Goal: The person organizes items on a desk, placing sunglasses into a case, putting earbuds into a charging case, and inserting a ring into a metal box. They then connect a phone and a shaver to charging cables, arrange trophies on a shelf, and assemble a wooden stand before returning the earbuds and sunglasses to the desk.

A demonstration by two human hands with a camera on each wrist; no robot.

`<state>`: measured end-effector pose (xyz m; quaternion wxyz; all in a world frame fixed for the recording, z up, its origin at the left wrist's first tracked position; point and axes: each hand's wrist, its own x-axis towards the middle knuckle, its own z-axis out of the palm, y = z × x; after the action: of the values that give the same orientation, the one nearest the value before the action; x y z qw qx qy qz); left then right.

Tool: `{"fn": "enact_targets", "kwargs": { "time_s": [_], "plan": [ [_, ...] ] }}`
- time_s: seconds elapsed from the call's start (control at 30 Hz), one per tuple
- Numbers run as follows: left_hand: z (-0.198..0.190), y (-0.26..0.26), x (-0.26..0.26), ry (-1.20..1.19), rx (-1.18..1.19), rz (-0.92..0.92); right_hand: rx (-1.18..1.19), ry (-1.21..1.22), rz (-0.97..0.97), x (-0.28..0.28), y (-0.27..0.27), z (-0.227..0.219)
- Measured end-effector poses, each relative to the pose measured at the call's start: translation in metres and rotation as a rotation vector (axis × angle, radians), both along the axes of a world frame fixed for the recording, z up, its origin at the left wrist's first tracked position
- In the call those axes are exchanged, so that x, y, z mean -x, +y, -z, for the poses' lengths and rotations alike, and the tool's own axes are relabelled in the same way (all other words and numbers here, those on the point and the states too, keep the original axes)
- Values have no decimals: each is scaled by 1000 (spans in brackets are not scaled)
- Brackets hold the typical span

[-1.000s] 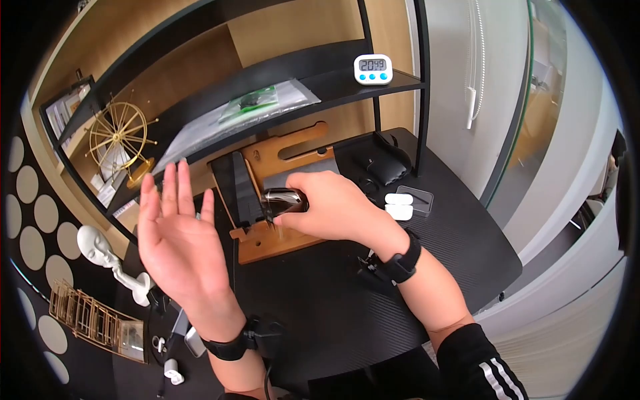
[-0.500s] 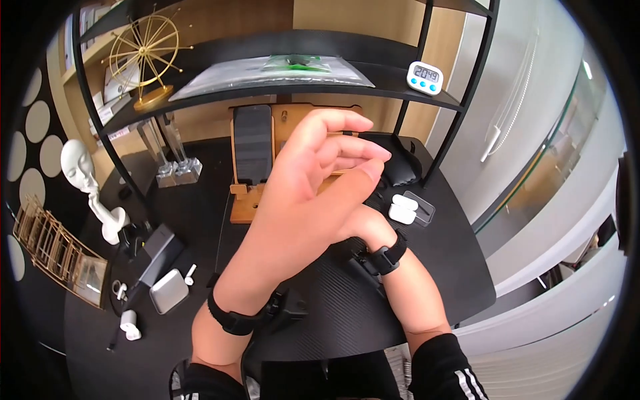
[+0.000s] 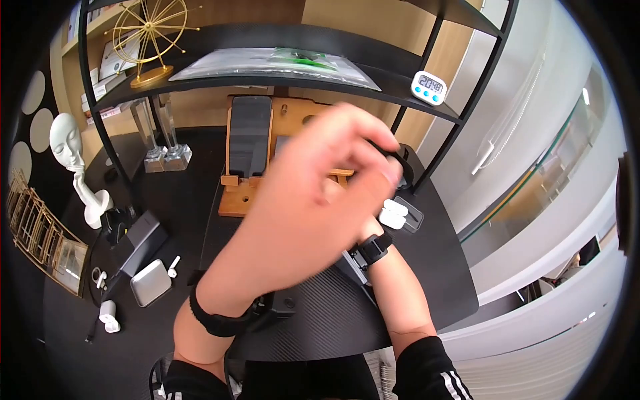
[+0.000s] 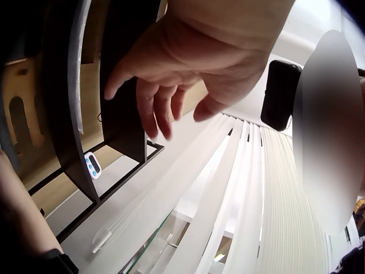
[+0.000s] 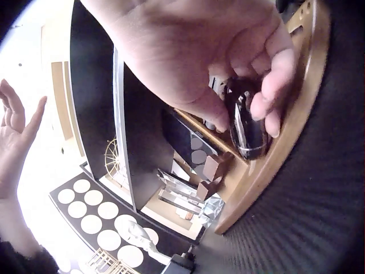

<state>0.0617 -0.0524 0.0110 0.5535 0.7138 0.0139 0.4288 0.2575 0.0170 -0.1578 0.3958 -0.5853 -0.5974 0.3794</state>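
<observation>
My left hand [image 3: 313,193] is raised close before the head camera, its fingers loosely bent and holding nothing. The left wrist view shows the same hand [image 4: 199,63] with its fingers hanging apart. Behind it in the head view, most of my right hand is hidden. In the right wrist view my right hand [image 5: 211,51] grips a dark, glossy, rounded thing [image 5: 242,123] between thumb and fingers; its kind I cannot tell. That hand is low over the wooden desk stand [image 3: 239,205], whose left slot holds an upright dark phone [image 3: 250,137].
A black shelf [image 3: 393,100] spans the stand, bearing a white timer [image 3: 429,88], plastic sleeves and a golden wheel ornament [image 3: 149,28]. A white earbud case [image 3: 393,215] lies right. Left are a white head sculpture [image 3: 67,143], a silver case [image 3: 151,283] and small items.
My left hand has swung from the left, palm up, to the middle, covering my right hand. The head view has shifted, and the timer has ticked from 20:49 to 20:48.
</observation>
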Motion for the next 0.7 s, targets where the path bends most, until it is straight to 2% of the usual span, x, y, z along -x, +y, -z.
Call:
{"fn": "enact_targets", "kwargs": {
  "time_s": [0.03, 0.07, 0.1, 0.17, 0.23, 0.3, 0.33, 0.37, 0.43, 0.7],
  "plan": [
    [2, -1, 0, 71, -73, 38, -99, -154, 9, -1, -8, -4],
    [1, -4, 3, 179, -310, -17, -199, -309, 16, -1, -15, -10],
    [3, -7, 2, 349, -392, 43, -300, -465, 21, 1, -20, -17],
    [15, -17, 1, 352, -902, 7, 30, -420, 214, 24, -20, -41],
    [32, -23, 0, 461, -934, 100, 26, -397, 194, 17, -11, -32],
    [40, -28, 3, 499, -981, 115, -70, -511, 188, 16, -8, -24],
    [43, -30, 3, 519, -1010, 113, -92, -388, 228, 20, -7, -20],
    [47, -31, 3, 540, -1039, 111, -88, -394, 223, 21, -8, -18],
    [56, -32, 0, 478, -1017, 80, -167, -607, 176, 27, -10, -22],
    [61, -35, -4, 615, -1061, 41, -192, -507, 3, 26, -5, -14]
  ]
}}
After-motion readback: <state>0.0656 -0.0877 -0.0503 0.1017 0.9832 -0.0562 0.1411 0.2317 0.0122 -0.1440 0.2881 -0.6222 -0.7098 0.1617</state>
